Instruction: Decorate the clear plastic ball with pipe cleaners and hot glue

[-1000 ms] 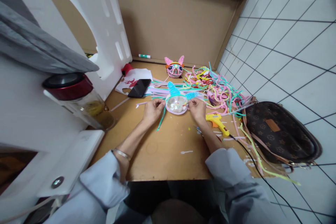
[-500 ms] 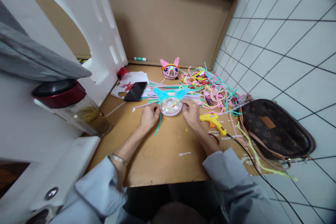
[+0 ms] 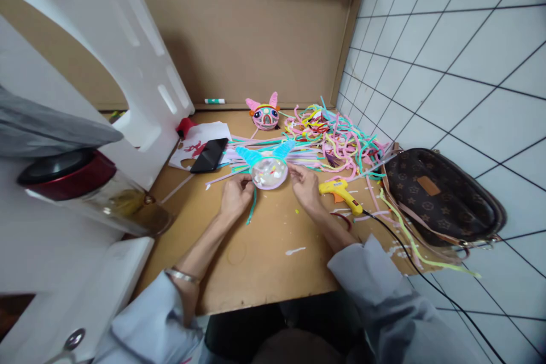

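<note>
My left hand and my right hand grip the two sides of a clear round ball rimmed with lilac pipe cleaner. Two blue pipe-cleaner ears stand on its top. A teal pipe cleaner hangs from it by my left hand. The ball rests low over the brown cardboard tabletop.
A finished pink eared ball sits at the back. Loose coloured pipe cleaners are heaped at right. A yellow glue gun lies by my right hand, a brown bag beyond. A black phone and a red-lidded jar are left.
The ball has turned in my hands: the blue ears, first one upright and one sideways, now both point up and apart. The camera view has shifted slightly right and down.
</note>
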The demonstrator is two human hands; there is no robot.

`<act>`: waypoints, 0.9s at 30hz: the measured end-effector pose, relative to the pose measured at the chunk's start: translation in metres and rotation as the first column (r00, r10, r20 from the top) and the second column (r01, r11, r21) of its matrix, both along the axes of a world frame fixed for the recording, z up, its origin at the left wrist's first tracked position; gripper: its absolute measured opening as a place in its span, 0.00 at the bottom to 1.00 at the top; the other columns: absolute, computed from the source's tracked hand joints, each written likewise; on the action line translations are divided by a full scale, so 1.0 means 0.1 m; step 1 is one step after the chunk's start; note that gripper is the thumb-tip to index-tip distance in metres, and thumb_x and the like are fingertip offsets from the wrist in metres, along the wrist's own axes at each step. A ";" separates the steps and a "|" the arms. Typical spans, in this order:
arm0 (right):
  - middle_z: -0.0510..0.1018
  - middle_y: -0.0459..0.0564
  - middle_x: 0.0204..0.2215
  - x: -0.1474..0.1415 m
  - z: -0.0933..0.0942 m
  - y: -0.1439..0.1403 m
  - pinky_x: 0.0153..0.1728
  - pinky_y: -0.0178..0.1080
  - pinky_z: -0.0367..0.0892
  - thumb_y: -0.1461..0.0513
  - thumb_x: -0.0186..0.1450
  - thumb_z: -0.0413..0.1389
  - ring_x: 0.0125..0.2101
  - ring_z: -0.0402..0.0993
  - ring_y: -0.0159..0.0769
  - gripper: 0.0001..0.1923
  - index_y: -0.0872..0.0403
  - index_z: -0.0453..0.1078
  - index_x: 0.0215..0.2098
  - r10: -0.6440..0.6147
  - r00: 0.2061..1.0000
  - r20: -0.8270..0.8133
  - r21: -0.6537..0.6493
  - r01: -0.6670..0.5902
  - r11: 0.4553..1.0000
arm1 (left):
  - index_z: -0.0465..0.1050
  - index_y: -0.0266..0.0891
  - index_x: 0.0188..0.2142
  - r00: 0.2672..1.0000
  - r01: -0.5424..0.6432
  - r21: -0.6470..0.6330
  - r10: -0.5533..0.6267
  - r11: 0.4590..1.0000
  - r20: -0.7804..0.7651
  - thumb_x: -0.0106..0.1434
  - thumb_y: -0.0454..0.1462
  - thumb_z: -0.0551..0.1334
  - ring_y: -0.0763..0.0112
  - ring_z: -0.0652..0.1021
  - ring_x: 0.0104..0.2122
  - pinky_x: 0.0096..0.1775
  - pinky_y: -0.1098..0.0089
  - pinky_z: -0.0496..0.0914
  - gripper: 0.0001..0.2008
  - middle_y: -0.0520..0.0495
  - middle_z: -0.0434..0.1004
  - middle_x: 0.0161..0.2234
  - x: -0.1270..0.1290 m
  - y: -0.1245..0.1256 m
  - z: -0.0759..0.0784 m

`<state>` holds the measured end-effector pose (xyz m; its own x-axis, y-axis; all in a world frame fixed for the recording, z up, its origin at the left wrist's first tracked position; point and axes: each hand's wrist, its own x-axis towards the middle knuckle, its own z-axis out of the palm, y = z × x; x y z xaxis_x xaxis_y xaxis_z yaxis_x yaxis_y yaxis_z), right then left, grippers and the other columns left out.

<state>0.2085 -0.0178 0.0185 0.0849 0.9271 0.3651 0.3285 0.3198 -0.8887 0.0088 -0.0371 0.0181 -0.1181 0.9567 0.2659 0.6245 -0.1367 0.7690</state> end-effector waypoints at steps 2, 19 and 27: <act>0.85 0.53 0.42 0.00 -0.01 0.00 0.51 0.44 0.74 0.72 0.57 0.49 0.44 0.82 0.40 0.24 0.53 0.80 0.45 -0.013 0.998 -0.057 -0.042 0.010 0.999 | 0.78 0.35 0.34 1.000 0.006 0.012 -0.006 1.000 0.015 0.54 0.38 0.55 0.62 0.79 0.28 0.35 0.65 0.72 0.15 0.43 0.81 0.29 0.01 -0.01 -0.01; 0.86 0.50 0.37 0.07 -0.03 0.06 0.49 0.44 0.75 0.66 0.55 0.55 0.40 0.83 0.41 0.17 0.53 0.79 0.41 -0.054 0.976 -0.212 -0.171 0.018 0.985 | 0.79 0.34 0.40 0.995 0.029 -0.001 -0.029 1.000 0.097 0.55 0.40 0.55 0.61 0.80 0.34 0.41 0.64 0.75 0.19 0.41 0.83 0.35 0.07 -0.02 -0.04; 0.86 0.52 0.37 0.06 -0.01 0.04 0.48 0.46 0.76 0.60 0.54 0.60 0.40 0.83 0.44 0.17 0.54 0.79 0.41 -0.060 0.968 -0.244 -0.177 0.016 0.984 | 0.79 0.34 0.40 0.996 0.031 0.055 -0.035 0.998 0.079 0.56 0.40 0.55 0.59 0.80 0.36 0.44 0.62 0.74 0.19 0.40 0.83 0.37 0.08 -0.02 -0.08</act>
